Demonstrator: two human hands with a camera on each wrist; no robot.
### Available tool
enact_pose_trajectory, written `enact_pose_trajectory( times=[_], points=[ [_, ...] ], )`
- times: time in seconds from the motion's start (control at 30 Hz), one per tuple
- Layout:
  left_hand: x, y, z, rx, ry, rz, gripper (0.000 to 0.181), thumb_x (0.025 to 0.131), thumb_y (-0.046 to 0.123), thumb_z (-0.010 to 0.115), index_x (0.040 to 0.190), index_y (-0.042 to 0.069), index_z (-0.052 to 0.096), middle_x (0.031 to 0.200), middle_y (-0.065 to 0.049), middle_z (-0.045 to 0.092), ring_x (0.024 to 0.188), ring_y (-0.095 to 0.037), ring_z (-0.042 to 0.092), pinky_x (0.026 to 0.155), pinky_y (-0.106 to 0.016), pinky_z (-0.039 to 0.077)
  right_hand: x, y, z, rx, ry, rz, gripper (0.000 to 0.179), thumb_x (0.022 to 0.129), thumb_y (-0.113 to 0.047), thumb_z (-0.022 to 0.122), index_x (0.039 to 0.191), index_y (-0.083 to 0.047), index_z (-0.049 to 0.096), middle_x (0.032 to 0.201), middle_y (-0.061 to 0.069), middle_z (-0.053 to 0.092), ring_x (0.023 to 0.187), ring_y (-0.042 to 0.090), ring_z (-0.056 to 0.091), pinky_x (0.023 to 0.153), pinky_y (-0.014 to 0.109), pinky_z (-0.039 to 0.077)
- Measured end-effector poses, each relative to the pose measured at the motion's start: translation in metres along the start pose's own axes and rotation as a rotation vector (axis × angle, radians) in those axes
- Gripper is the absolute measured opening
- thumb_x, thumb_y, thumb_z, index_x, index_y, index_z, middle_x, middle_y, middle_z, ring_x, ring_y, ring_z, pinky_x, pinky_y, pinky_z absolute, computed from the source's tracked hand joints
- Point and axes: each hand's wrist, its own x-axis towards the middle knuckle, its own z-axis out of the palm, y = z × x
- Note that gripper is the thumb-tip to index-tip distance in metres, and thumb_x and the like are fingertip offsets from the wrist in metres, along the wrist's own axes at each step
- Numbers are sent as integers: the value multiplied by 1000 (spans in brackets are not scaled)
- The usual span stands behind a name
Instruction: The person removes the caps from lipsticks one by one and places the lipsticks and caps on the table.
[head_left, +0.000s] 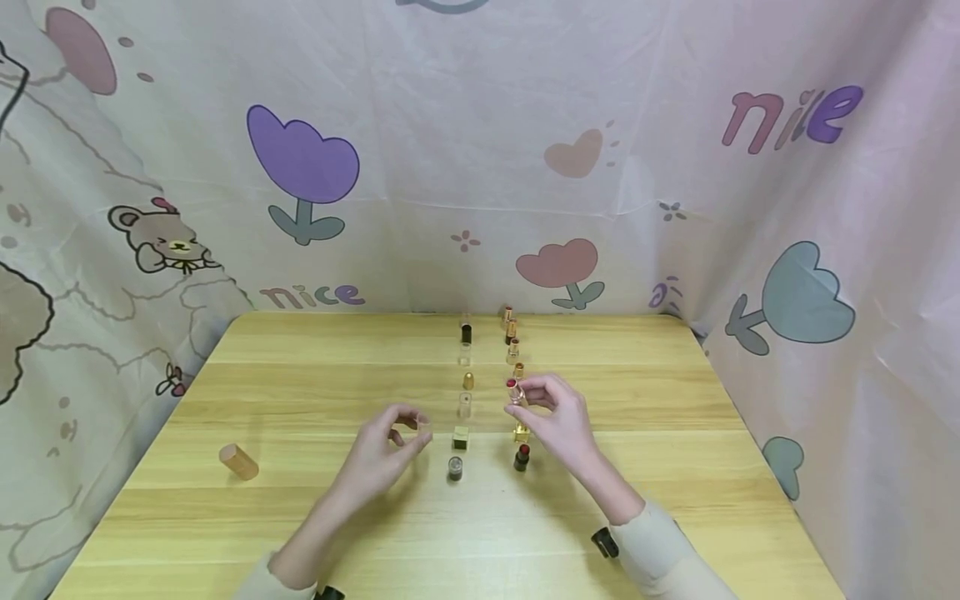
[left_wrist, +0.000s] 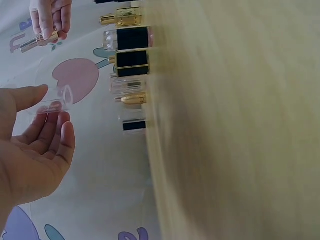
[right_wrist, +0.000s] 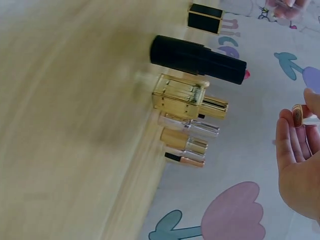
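My left hand [head_left: 388, 446] pinches a clear cap [left_wrist: 57, 100] between thumb and fingers, above the table and left of a row of caps. In my right hand [head_left: 558, 421] is a lipstick [head_left: 513, 388] with its red tip up, held over a row of uncapped lipsticks. A black lipstick [head_left: 522, 457] with a red tip and a gold square-based lipstick [head_left: 521, 434] stand below that hand. Nearest the left hand are a black-and-gold square cap [head_left: 461, 439] and a small dark-and-clear cap [head_left: 455, 468].
A wood-coloured cylinder [head_left: 238, 462] lies on the left part of the wooden table [head_left: 322, 367]. Further back, a gold cap [head_left: 468, 381] and a black cap [head_left: 467, 333] continue the cap row. A printed cloth [head_left: 450, 150] hangs behind the table and at its sides.
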Motion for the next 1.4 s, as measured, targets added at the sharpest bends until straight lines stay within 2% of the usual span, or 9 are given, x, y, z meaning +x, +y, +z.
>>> enact_pose_trajectory(
  times=[0.3, 0.47, 0.6, 0.73, 0.83, 0.97, 1.13, 1.4],
  points=[
    [-8, -3, 1, 23, -147, -46, 26, 91, 6, 80, 115, 8, 70, 104, 1, 70, 90, -16, 62, 69, -19, 54, -13, 8, -7, -13, -14, 34, 37, 76, 3, 90, 108, -2, 72, 104, 8, 74, 89, 13, 73, 91, 25, 64],
    [-11, -6, 0, 59, -262, -46, 24, 92, 8, 79, 113, 12, 68, 105, 4, 69, 94, -13, 63, 73, -20, 57, -23, 13, -10, -2, -38, 103, 38, 75, 5, 91, 106, -4, 72, 103, 6, 73, 89, 10, 72, 92, 23, 63],
    [-12, -7, 0, 78, -332, -51, 22, 93, 10, 78, 113, 11, 67, 105, 3, 69, 96, -13, 65, 75, -21, 58, -27, 15, -12, 6, -46, 119, 38, 74, 5, 91, 106, -5, 72, 103, 7, 73, 89, 12, 73, 91, 24, 64],
    [-13, -8, -1, 83, -398, -65, 23, 93, 12, 79, 112, 9, 66, 103, 3, 68, 90, -13, 64, 73, -21, 59, -32, 16, -14, -6, -63, 126, 38, 75, 1, 92, 105, -8, 71, 101, 4, 74, 89, 13, 74, 91, 27, 64],
    [-14, -9, -2, 81, -447, -60, 23, 92, 10, 80, 110, 8, 65, 99, 2, 67, 87, -12, 64, 72, -20, 59, -37, 16, -16, -53, -78, 135, 37, 74, -5, 94, 104, -11, 72, 98, -1, 75, 88, 11, 73, 93, 30, 64],
    [-15, -11, 0, 81, -487, -42, 22, 90, 8, 81, 106, 7, 65, 97, 2, 67, 87, -11, 65, 73, -20, 61, -44, 17, -19, -114, -83, 162, 39, 73, -12, 96, 103, -16, 73, 95, -8, 75, 88, 8, 71, 94, 34, 63],
    [-16, -14, 2, 112, -515, -36, 21, 91, 10, 82, 105, 10, 66, 96, 4, 68, 85, -6, 63, 72, -20, 60, -52, 19, -21, -122, -110, 202, 39, 72, -13, 96, 103, -17, 73, 95, -9, 75, 89, 9, 69, 91, 35, 64],
    [-16, -13, 4, 138, -542, 0, 24, 87, 6, 84, 100, 11, 65, 94, 5, 66, 86, -5, 62, 74, -21, 59, -63, 28, -25, -152, -185, 222, 36, 72, -12, 96, 99, -19, 73, 92, -10, 73, 86, 8, 67, 84, 24, 61]
  ],
)
